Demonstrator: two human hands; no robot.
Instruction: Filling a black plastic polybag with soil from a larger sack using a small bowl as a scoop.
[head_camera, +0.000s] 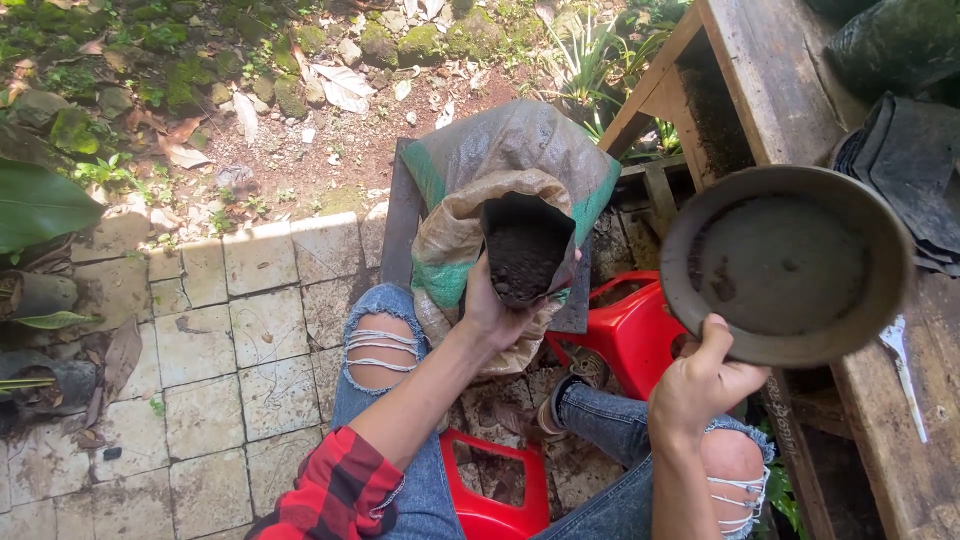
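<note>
L hand grips black grow bag of soil, mouth up over the open sack so spills drop in. R hand pinches brown dish rim, tilted by wooden worktop.

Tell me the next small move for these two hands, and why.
Probably lower the empty dish in the right hand back toward the sack for another scoop. The black bag held open by the left hand holds soil but looks only partly filled.
</note>
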